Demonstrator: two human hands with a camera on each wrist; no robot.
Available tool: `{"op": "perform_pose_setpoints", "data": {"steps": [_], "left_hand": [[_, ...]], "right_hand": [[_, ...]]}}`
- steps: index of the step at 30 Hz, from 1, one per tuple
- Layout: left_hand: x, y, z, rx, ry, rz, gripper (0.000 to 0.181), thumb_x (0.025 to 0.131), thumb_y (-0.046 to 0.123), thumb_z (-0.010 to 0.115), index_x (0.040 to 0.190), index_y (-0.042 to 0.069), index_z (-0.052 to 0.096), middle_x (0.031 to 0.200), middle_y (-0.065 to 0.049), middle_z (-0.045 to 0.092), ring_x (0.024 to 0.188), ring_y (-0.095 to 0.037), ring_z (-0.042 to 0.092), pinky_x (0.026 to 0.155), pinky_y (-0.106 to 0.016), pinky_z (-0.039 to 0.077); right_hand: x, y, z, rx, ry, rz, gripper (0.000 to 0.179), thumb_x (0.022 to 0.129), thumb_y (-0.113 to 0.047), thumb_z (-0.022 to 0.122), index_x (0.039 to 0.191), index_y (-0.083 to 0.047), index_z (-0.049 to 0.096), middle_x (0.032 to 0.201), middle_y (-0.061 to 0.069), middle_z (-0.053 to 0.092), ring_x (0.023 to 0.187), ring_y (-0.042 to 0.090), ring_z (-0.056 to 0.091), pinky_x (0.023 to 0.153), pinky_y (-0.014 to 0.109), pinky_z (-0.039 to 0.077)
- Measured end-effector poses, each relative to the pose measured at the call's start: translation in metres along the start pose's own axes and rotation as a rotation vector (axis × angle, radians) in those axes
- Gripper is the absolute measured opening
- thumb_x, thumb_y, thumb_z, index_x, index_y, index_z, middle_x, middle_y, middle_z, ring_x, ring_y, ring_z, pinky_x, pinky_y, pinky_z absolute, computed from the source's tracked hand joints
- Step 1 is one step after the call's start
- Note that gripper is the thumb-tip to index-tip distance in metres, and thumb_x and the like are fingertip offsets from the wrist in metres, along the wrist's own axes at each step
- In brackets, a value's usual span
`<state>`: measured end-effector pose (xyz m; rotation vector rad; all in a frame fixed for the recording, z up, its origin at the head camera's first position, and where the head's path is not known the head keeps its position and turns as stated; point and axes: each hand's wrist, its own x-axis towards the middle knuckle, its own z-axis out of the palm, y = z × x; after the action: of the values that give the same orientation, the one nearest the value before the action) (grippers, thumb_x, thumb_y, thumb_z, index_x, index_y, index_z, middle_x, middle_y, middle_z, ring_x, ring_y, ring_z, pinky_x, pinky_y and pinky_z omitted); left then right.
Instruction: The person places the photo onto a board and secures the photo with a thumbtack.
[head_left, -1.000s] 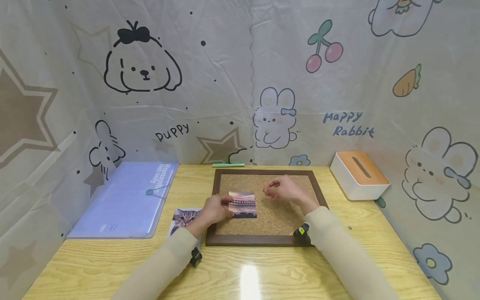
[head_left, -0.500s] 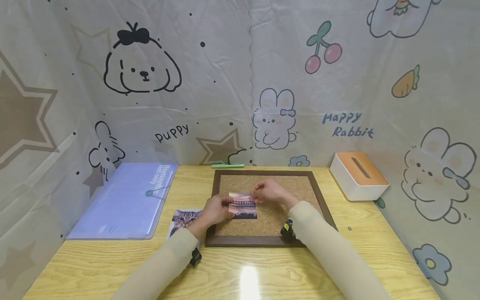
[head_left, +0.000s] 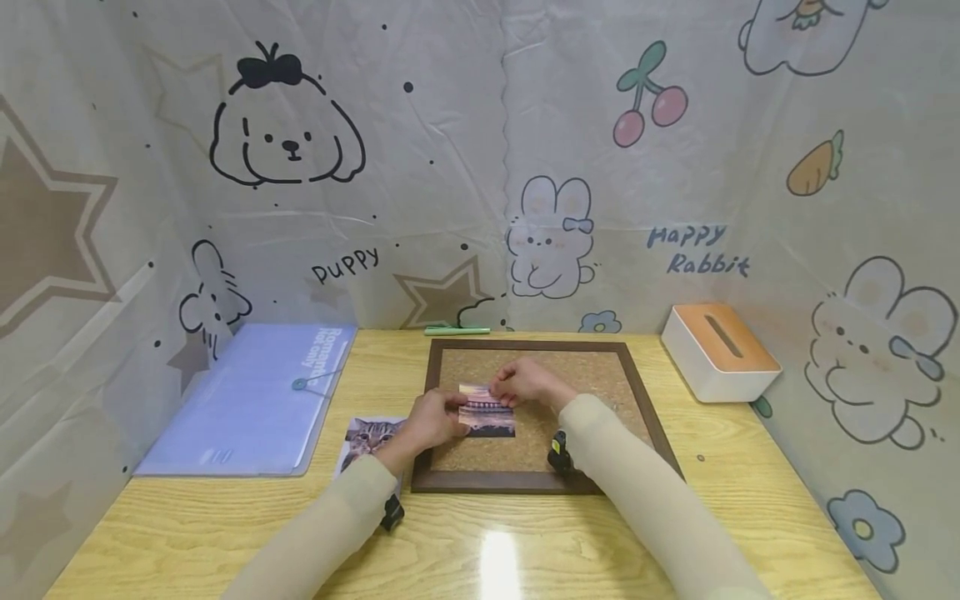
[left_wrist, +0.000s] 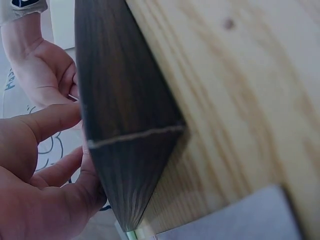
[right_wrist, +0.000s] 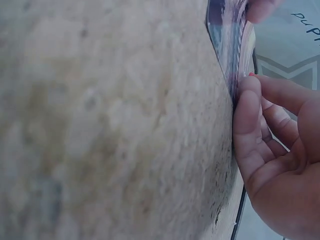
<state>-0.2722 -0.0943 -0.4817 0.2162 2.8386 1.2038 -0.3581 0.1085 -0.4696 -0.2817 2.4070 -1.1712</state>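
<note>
A sunset photo print (head_left: 489, 423) lies on the cork of a brown-framed cork board (head_left: 540, 454). My left hand (head_left: 433, 418) reaches over the board's left frame, its extended fingers pressing the photo's left side. At the photo's upper right corner, my right hand (head_left: 528, 382) pinches a small red pin between thumb and forefinger. Only a speck of the red pin (right_wrist: 251, 74) shows at the fingertips in the right wrist view; its point is hidden. The left wrist view is largely filled by the dark frame corner (left_wrist: 130, 125), with the left fingers (left_wrist: 57, 120) behind its edge.
A cat photo (head_left: 367, 433) lies left of the board, partly under the left forearm. Farther left is a lilac document folder (head_left: 247, 400). A green pen (head_left: 457, 331) lies behind the board, and a white tissue box (head_left: 697, 367) with an orange top stands back right.
My right hand has moved left across the board, from bare cork to the photo's upper right corner. The left hand has stayed on the photo's left side.
</note>
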Motion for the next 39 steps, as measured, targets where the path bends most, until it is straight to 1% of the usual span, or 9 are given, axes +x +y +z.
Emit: {"op": "perform_pose_setpoints", "data": {"steps": [4, 8, 13, 18, 25, 28, 30, 36, 39], "left_hand": [[-0.001, 0.002, -0.001, -0.003, -0.007, 0.0, 0.046, 0.075, 0.008, 0.085, 0.118, 0.004, 0.072, 0.12, -0.017, 0.068, 0.104, -0.026, 0.062, 0.091, -0.042, 0.053], [-0.001, 0.003, -0.001, -0.007, -0.011, -0.005, 0.046, 0.076, 0.007, 0.084, 0.119, 0.004, 0.071, 0.123, -0.017, 0.068, 0.111, -0.028, 0.062, 0.097, -0.044, 0.052], [0.0, 0.003, -0.001, -0.009, -0.014, -0.003, 0.046, 0.076, 0.007, 0.085, 0.12, 0.004, 0.071, 0.125, -0.015, 0.069, 0.114, -0.029, 0.062, 0.097, -0.044, 0.052], [0.0, 0.004, -0.002, -0.004, -0.012, -0.01, 0.047, 0.075, 0.007, 0.085, 0.12, 0.004, 0.071, 0.125, -0.016, 0.068, 0.116, -0.029, 0.062, 0.099, -0.044, 0.052], [0.0, 0.004, -0.001, -0.002, -0.017, -0.023, 0.047, 0.075, 0.006, 0.085, 0.12, 0.005, 0.071, 0.124, -0.015, 0.069, 0.11, -0.026, 0.063, 0.095, -0.042, 0.053], [0.0, 0.004, -0.001, 0.002, -0.018, -0.026, 0.047, 0.074, 0.006, 0.085, 0.119, 0.006, 0.071, 0.121, -0.013, 0.071, 0.105, -0.023, 0.063, 0.092, -0.04, 0.054], [0.0, 0.004, -0.001, 0.007, -0.017, -0.025, 0.047, 0.074, 0.006, 0.085, 0.119, 0.006, 0.072, 0.121, -0.013, 0.071, 0.105, -0.024, 0.063, 0.092, -0.04, 0.054], [0.002, 0.004, -0.001, 0.036, -0.022, -0.002, 0.047, 0.074, 0.006, 0.085, 0.119, 0.004, 0.071, 0.126, -0.015, 0.069, 0.121, -0.033, 0.061, 0.105, -0.046, 0.049], [0.001, 0.004, 0.0, 0.045, -0.029, 0.007, 0.047, 0.075, 0.006, 0.084, 0.12, 0.002, 0.071, 0.127, -0.016, 0.068, 0.124, -0.035, 0.059, 0.107, -0.047, 0.047]], "right_hand": [[0.003, -0.001, 0.001, -0.012, -0.001, 0.005, 0.011, 0.095, -0.014, 0.067, 0.095, -0.005, 0.073, 0.074, 0.0, 0.066, 0.062, 0.009, 0.06, 0.054, 0.019, 0.051], [0.003, -0.004, 0.002, -0.026, 0.013, 0.006, 0.009, 0.093, -0.013, 0.069, 0.091, -0.004, 0.073, 0.069, -0.001, 0.065, 0.058, 0.008, 0.057, 0.05, 0.018, 0.047], [0.003, -0.006, 0.003, -0.045, 0.041, 0.032, 0.009, 0.093, -0.013, 0.069, 0.087, -0.006, 0.072, 0.066, -0.001, 0.064, 0.056, 0.007, 0.057, 0.049, 0.018, 0.046], [0.004, -0.008, 0.003, -0.059, 0.044, 0.057, 0.009, 0.093, -0.013, 0.069, 0.087, -0.007, 0.072, 0.065, -0.001, 0.064, 0.055, 0.007, 0.056, 0.048, 0.018, 0.046], [0.004, -0.011, 0.005, -0.064, 0.06, 0.094, 0.01, 0.092, -0.013, 0.07, 0.084, -0.008, 0.069, 0.065, -0.001, 0.063, 0.056, 0.008, 0.056, 0.05, 0.019, 0.045], [0.004, -0.011, 0.007, -0.067, 0.069, 0.095, 0.01, 0.092, -0.012, 0.07, 0.083, -0.008, 0.068, 0.064, -0.001, 0.062, 0.056, 0.008, 0.057, 0.05, 0.018, 0.046], [0.004, -0.012, 0.008, -0.063, 0.076, 0.097, 0.008, 0.091, -0.011, 0.071, 0.084, -0.007, 0.068, 0.064, 0.0, 0.062, 0.055, 0.008, 0.057, 0.05, 0.018, 0.047], [0.005, -0.013, 0.009, -0.056, 0.086, 0.094, 0.006, 0.091, -0.009, 0.071, 0.086, -0.005, 0.069, 0.067, 0.001, 0.064, 0.055, 0.009, 0.059, 0.049, 0.018, 0.049], [0.004, -0.011, 0.008, -0.048, 0.072, 0.083, 0.006, 0.092, -0.009, 0.069, 0.087, -0.005, 0.068, 0.069, 0.002, 0.065, 0.057, 0.009, 0.06, 0.051, 0.019, 0.05]]}}
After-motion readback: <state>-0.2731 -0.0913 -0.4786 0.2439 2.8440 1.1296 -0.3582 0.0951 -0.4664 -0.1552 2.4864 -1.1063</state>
